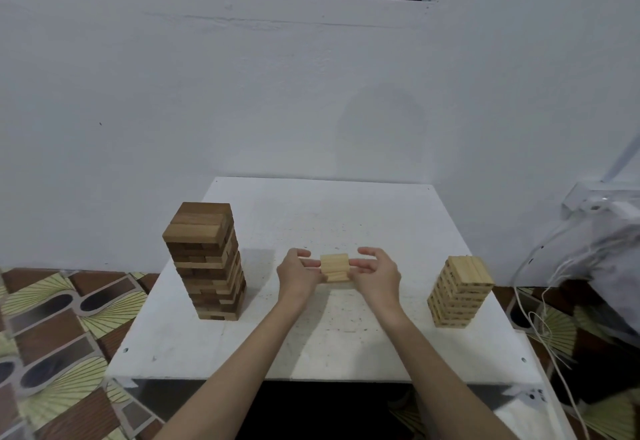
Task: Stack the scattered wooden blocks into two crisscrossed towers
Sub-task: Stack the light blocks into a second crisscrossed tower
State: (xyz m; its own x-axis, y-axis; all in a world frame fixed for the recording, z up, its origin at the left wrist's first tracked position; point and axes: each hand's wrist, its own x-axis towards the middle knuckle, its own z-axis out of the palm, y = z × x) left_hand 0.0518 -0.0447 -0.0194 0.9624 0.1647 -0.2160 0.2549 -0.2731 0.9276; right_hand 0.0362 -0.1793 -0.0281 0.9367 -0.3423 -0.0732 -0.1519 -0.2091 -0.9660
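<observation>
Both hands, left hand (298, 275) and right hand (374, 275), pinch a small bundle of pale blocks (334, 267) mid-surface between the two towers; I judge them light, stiff, smooth, best squeezed at the ends.

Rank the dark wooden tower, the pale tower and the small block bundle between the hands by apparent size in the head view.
1. Dark wooden tower
2. Pale tower
3. Small block bundle, gripped by left hand and right hand
</observation>
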